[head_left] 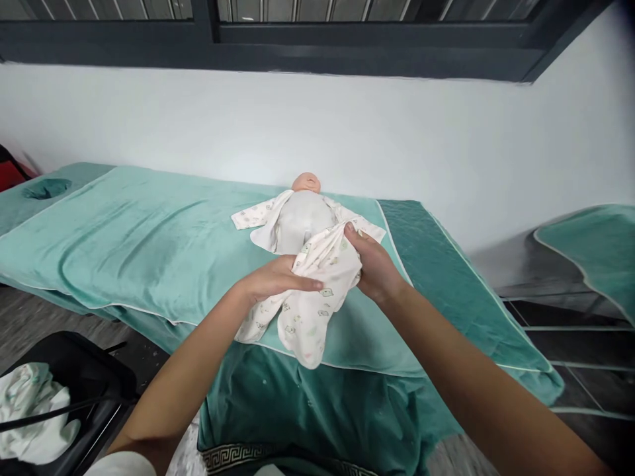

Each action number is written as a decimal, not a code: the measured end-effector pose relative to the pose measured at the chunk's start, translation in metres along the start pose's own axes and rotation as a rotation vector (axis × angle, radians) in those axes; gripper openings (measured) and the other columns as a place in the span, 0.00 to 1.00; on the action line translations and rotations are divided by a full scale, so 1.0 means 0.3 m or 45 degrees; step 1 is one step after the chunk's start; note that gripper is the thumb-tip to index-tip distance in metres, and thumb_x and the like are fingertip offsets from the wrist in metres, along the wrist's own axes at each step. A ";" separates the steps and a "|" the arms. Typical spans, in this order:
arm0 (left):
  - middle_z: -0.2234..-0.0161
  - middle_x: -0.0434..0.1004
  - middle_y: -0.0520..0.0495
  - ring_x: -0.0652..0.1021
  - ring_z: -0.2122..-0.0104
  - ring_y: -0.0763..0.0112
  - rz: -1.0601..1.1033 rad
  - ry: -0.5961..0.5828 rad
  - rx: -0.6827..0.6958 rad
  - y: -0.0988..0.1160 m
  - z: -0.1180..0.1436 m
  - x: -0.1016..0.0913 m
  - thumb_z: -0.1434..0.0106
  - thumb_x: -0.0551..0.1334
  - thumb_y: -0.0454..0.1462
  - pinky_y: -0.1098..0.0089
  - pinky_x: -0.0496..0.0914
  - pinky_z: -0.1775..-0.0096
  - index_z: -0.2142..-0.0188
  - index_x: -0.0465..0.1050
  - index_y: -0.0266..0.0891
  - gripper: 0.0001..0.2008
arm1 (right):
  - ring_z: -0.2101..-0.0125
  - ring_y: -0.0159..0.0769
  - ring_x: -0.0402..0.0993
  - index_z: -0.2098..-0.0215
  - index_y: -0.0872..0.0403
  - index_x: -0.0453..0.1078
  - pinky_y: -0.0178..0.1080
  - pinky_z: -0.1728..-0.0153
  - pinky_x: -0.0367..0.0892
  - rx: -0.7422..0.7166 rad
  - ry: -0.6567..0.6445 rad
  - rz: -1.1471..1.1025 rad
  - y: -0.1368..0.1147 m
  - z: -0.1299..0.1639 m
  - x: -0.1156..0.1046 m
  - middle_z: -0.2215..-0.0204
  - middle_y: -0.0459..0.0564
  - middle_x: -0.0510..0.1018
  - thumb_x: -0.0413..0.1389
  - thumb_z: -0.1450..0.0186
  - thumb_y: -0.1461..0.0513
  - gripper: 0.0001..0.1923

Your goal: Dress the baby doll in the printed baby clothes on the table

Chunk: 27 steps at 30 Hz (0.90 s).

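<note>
A baby doll lies on its back on a teal towel over a massage bed, its head toward the white wall. A white printed baby garment is spread under and over it, the legs hanging toward the bed's near edge. My left hand lies flat on the garment over the doll's lower body, fingers together. My right hand pinches a bunched fold of the same garment at the doll's right side.
The bed runs along the wall, with a face hole at its far left end. A black bin holding white cloth stands at lower left. Another teal-covered bed is at right.
</note>
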<state>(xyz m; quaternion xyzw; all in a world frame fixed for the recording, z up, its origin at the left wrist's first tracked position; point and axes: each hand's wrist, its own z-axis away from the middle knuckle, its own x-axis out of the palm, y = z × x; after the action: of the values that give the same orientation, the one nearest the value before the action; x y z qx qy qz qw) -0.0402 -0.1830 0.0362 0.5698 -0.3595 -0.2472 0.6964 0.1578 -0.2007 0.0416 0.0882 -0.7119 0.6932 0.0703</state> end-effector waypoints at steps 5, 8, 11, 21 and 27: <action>0.60 0.83 0.41 0.82 0.60 0.60 0.192 0.212 0.167 -0.023 -0.033 -0.007 0.49 0.75 0.42 0.61 0.74 0.53 0.57 0.80 0.36 0.20 | 0.60 0.47 0.80 0.55 0.53 0.77 0.44 0.61 0.74 0.223 -0.374 0.264 0.033 0.040 -0.036 0.62 0.52 0.84 0.68 0.44 0.48 0.24; 0.62 0.83 0.43 0.82 0.62 0.62 0.251 0.220 0.147 -0.035 -0.046 -0.010 0.48 0.75 0.42 0.63 0.74 0.55 0.59 0.80 0.35 0.19 | 0.60 0.46 0.81 0.56 0.55 0.78 0.43 0.59 0.73 0.293 -0.437 0.313 0.049 0.053 -0.027 0.62 0.52 0.84 0.70 0.46 0.52 0.23; 0.61 0.83 0.43 0.82 0.62 0.63 0.232 0.159 0.052 -0.047 -0.038 -0.020 0.49 0.76 0.43 0.64 0.74 0.56 0.57 0.79 0.36 0.21 | 0.60 0.44 0.81 0.53 0.52 0.77 0.42 0.58 0.74 0.155 -0.174 0.121 0.053 0.042 -0.017 0.59 0.51 0.84 0.68 0.43 0.52 0.23; 0.67 0.81 0.45 0.79 0.69 0.67 0.302 0.342 0.112 -0.077 -0.061 -0.012 0.50 0.75 0.43 0.68 0.73 0.64 0.58 0.77 0.33 0.23 | 0.61 0.44 0.81 0.49 0.54 0.76 0.40 0.62 0.75 0.264 -0.307 0.024 0.100 0.062 -0.072 0.60 0.52 0.84 0.68 0.42 0.51 0.27; 0.62 0.83 0.44 0.80 0.65 0.64 0.082 0.499 0.043 -0.113 -0.115 -0.019 0.47 0.71 0.40 0.68 0.72 0.61 0.56 0.77 0.34 0.20 | 0.60 0.44 0.81 0.50 0.54 0.77 0.42 0.58 0.75 0.330 -0.189 -0.085 0.146 0.079 -0.083 0.57 0.53 0.84 0.67 0.40 0.52 0.24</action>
<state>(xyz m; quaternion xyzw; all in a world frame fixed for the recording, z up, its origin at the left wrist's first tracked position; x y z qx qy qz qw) -0.0145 -0.1651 -0.0013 0.6069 -0.2393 -0.1030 0.7509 0.1729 -0.2225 -0.0074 0.1713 -0.6164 0.7681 0.0284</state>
